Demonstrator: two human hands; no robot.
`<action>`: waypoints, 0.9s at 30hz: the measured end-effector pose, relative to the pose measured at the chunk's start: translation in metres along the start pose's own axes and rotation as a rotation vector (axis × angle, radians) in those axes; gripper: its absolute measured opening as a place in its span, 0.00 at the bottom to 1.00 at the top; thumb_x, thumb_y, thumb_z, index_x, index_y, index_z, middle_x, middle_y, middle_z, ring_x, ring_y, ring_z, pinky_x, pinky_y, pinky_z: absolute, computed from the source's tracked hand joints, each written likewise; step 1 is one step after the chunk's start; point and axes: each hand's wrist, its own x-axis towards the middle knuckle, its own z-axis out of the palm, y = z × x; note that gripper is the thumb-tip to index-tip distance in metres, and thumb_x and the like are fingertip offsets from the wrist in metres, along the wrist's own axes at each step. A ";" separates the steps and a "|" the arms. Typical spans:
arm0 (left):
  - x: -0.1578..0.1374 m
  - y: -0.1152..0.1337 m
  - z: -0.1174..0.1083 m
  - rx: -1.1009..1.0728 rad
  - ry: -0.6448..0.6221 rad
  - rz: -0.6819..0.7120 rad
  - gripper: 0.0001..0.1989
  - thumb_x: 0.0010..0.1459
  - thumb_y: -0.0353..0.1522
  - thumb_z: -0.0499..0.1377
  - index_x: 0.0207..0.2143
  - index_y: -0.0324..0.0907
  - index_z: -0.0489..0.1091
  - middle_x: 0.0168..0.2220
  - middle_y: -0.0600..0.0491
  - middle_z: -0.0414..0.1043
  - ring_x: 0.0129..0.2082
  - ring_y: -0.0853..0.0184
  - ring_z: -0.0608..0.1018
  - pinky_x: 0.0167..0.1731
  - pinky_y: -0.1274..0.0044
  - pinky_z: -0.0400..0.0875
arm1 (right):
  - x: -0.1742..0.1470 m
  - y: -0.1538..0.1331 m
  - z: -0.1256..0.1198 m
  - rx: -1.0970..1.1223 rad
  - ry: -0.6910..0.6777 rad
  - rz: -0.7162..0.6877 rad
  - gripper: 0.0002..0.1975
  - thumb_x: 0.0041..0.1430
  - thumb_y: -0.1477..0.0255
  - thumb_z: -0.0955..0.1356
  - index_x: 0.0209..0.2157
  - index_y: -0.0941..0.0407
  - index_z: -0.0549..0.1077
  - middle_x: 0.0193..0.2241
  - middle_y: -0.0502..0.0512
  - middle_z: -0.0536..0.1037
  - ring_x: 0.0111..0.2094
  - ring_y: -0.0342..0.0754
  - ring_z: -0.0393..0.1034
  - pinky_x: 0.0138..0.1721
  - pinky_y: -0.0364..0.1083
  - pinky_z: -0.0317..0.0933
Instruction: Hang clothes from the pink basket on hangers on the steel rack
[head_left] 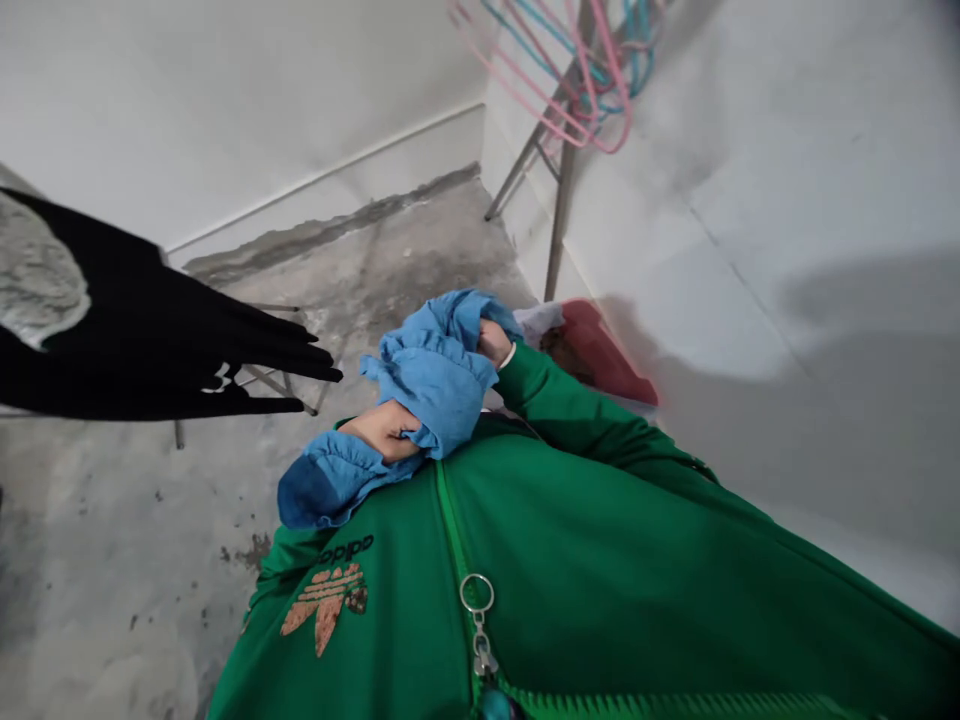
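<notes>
A crumpled light-blue garment (435,370) is bunched in front of my chest, twisted between both hands. Its lower left end is darker blue and hangs against my green jacket (585,540). My left hand (384,430) is closed round the cloth, with folds passing through the fist. Farther out and to the right, my right hand (493,343) grips another part of it; its fingers are partly hidden by the fabric. What kind of garment it is, I cannot tell.
Black clothing with a grey patch (112,310) hangs at the left, over thin metal legs. Pink and blue hangers (592,100) hang from a metal stand (561,220) by the tiled wall (750,200). Beyond my right sleeve sits a red plastic basin (604,350). The floor (112,540) is stained concrete.
</notes>
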 end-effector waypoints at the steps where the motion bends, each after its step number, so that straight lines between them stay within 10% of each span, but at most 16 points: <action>1: -0.007 -0.001 0.005 0.018 0.043 -0.046 0.22 0.59 0.46 0.52 0.22 0.39 0.69 0.25 0.49 0.72 0.33 0.64 0.75 0.42 0.71 0.70 | 0.007 -0.007 0.013 0.001 -0.023 -0.011 0.14 0.54 0.60 0.64 0.35 0.55 0.71 0.31 0.54 0.79 0.47 0.51 0.71 0.56 0.55 0.63; 4: -0.031 -0.015 0.020 -0.010 0.265 -0.187 0.23 0.51 0.52 0.58 0.30 0.40 0.73 0.35 0.45 0.75 0.47 0.54 0.75 0.54 0.62 0.67 | 0.016 -0.020 0.048 -0.019 -0.099 -0.089 0.18 0.51 0.56 0.64 0.36 0.55 0.71 0.32 0.55 0.79 0.48 0.52 0.71 0.56 0.56 0.63; 8: -0.061 -0.039 0.034 -0.207 0.945 -0.273 0.33 0.38 0.61 0.60 0.36 0.45 0.74 0.40 0.43 0.75 0.55 0.47 0.71 0.55 0.56 0.67 | 0.019 -0.018 0.084 -0.170 -0.194 -0.176 0.24 0.41 0.51 0.68 0.36 0.52 0.70 0.34 0.54 0.78 0.51 0.55 0.70 0.55 0.59 0.64; 14: -0.096 -0.028 0.004 -0.310 1.657 -0.211 0.32 0.56 0.57 0.49 0.49 0.43 0.67 0.49 0.45 0.74 0.58 0.59 0.71 0.59 0.62 0.66 | 0.045 -0.010 0.105 -0.211 -0.069 -0.049 0.20 0.50 0.49 0.63 0.33 0.51 0.70 0.32 0.53 0.79 0.49 0.53 0.70 0.55 0.57 0.65; 27: -0.149 0.040 -0.073 -0.191 1.706 0.057 0.37 0.62 0.58 0.31 0.53 0.46 0.62 0.50 0.56 0.74 0.62 0.65 0.66 0.63 0.64 0.62 | 0.111 0.019 0.063 -0.239 0.168 0.152 0.11 0.56 0.67 0.62 0.32 0.58 0.73 0.26 0.56 0.78 0.37 0.51 0.75 0.46 0.54 0.70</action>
